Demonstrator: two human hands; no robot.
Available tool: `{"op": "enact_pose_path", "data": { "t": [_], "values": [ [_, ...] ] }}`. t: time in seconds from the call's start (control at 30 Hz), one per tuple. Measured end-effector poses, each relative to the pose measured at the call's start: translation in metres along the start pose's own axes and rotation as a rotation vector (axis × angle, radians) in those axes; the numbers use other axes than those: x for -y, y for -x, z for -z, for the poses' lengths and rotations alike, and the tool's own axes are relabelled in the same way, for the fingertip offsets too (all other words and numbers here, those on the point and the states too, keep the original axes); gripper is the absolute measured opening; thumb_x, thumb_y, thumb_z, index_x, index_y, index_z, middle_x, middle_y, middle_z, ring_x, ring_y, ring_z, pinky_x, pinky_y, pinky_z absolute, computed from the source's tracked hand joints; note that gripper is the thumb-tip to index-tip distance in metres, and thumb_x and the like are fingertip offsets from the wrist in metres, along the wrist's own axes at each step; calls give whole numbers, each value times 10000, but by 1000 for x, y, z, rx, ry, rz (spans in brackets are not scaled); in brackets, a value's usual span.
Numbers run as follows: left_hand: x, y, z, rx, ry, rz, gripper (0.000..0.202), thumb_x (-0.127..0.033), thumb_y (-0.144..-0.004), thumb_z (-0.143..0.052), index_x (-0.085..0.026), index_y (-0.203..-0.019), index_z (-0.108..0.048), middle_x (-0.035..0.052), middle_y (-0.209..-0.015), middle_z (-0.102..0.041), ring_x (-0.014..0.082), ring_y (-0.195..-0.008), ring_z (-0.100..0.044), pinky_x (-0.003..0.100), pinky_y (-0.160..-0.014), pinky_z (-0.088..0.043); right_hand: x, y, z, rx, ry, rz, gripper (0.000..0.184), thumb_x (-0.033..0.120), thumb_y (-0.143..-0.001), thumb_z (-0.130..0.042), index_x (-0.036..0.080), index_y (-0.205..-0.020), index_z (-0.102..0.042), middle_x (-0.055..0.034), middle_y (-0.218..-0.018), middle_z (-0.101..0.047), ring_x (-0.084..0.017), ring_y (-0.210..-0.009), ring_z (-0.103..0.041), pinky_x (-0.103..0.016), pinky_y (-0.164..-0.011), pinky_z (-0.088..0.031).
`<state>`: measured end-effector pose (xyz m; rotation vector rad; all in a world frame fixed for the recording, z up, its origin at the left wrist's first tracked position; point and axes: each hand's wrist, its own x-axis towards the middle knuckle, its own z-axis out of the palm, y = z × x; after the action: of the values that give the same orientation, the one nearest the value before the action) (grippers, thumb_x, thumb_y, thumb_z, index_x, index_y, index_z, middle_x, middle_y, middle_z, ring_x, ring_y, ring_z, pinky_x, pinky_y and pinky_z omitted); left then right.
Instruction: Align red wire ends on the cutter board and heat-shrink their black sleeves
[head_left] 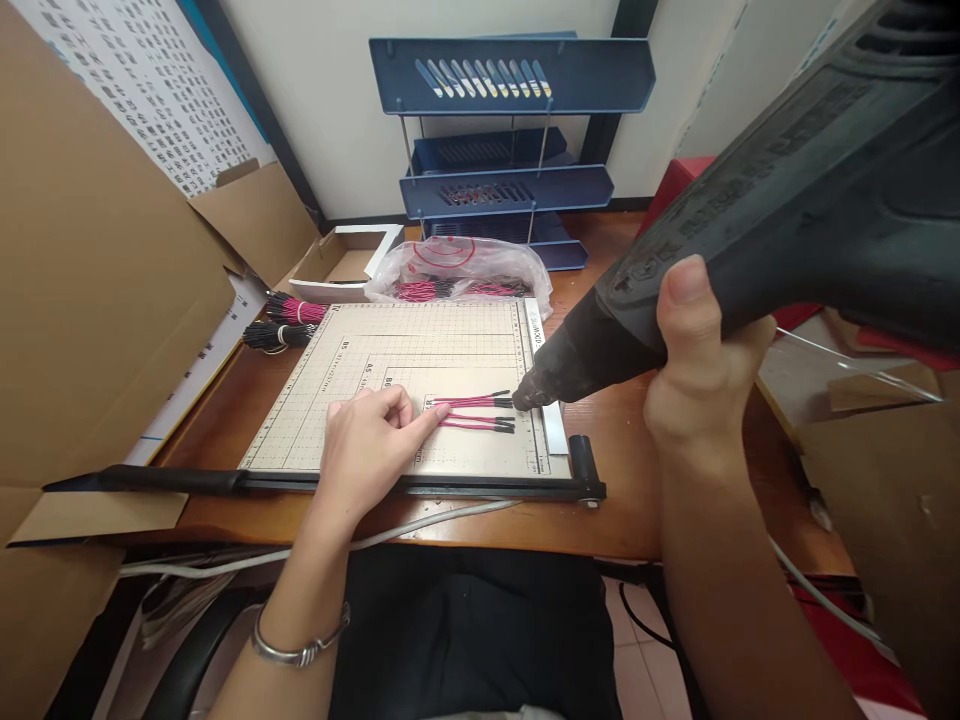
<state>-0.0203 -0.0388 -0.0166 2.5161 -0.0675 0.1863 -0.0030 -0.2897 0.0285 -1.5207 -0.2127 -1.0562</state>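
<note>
My right hand (pixel 694 360) is wrapped round the grip of a black heat gun (pixel 750 220). Its nozzle points down and left at the black tips of several short pink wires (pixel 480 412) that lie on a beige paper cutter board (pixel 360 370). My left hand (pixel 371 440) rests on the board with the fingers curled and the fingertips pressing the left ends of those wires flat. A metal bracelet sits on my left wrist.
A plastic bag of pink wires (pixel 461 272) lies behind the board, and bundles of pink and black wires (pixel 289 320) lie at its left corner. A blue letter tray rack (pixel 510 150) stands at the back. Cardboard boxes (pixel 112 300) flank both sides. A grey cable (pixel 420 520) runs along the desk edge.
</note>
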Motion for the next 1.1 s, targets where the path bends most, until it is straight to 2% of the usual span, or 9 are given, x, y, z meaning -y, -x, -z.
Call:
{"op": "enact_pose_path", "data": {
  "t": [0.23, 0.37, 0.5, 0.63, 0.73, 0.83, 0.97, 1.1],
  "values": [
    [-3, -3, 1, 8, -45, 36, 540, -570, -863, -635, -204, -552, -387, -35, -510, -440, 160, -570, -427, 302, -616, -263, -3, 0, -1, -29, 1, 2, 347, 522, -816, -754, 263, -1046, -737, 32, -1101, -704, -230, -1182, -664, -482, -1193, -444],
    [-3, -5, 1, 23, -50, 37, 532, -553, -847, -650, -203, -551, -380, -39, -507, -432, 157, -566, -426, 302, -619, -270, -3, -1, 0, -20, -36, -7, 306, 471, -834, -753, 249, -1044, -738, 20, -1095, -717, -235, -1096, -702, -461, -1130, -502],
    [1, -3, 2, 23, 4, 19, 500, -555, -846, -655, -209, -589, -404, -37, -559, -480, 157, -589, -448, 299, -618, -299, -2, -1, 0, -25, -27, -9, 239, 434, -843, -755, 291, -1034, -745, 26, -1098, -714, -254, -1153, -687, -431, -1128, -503],
    [8, -1, 5, 18, 230, 29, 179, -302, -887, -470, -231, -741, -545, -27, -650, -544, 172, -623, -490, 300, -618, -351, -3, -1, 1, -24, -22, -22, 268, 465, -843, -749, 289, -1045, -740, 42, -1117, -718, -251, -1142, -695, -449, -1116, -520],
    [9, 0, 7, 26, 298, 32, 209, -197, -819, -380, -228, -614, -405, -17, -566, -394, 171, -563, -401, 315, -558, -287, -3, 0, 1, -19, -24, -14, 264, 483, -841, -745, 308, -1039, -739, 61, -1101, -722, -234, -1116, -701, -447, -1118, -520],
    [5, -1, 6, -6, 210, 52, 345, -301, -878, -418, -225, -578, -265, -24, -538, -272, 155, -531, -307, 324, -544, -231, -3, -1, 0, -33, -15, -9, 296, 484, -825, -756, 291, -1049, -739, 38, -1099, -723, -236, -1144, -687, -440, -1143, -493],
    [-3, -4, 2, -28, 18, 79, 538, -537, -874, -567, -214, -546, -290, -44, -487, -321, 139, -518, -325, 306, -575, -261, -2, -1, -2, -56, 2, -11, 340, 475, -800, -761, 247, -1049, -725, 11, -1137, -696, -254, -1241, -632, -488, -1200, -420],
    [-6, -5, 2, -6, -45, 49, 570, -593, -850, -613, -211, -549, -316, -51, -477, -368, 143, -523, -352, 300, -597, -263, -1, -1, -2, -64, 24, -14, 294, 465, -798, -759, 263, -1007, -720, 7, -1062, -686, -267, -1255, -616, -511, -1215, -390]
  ]
}}
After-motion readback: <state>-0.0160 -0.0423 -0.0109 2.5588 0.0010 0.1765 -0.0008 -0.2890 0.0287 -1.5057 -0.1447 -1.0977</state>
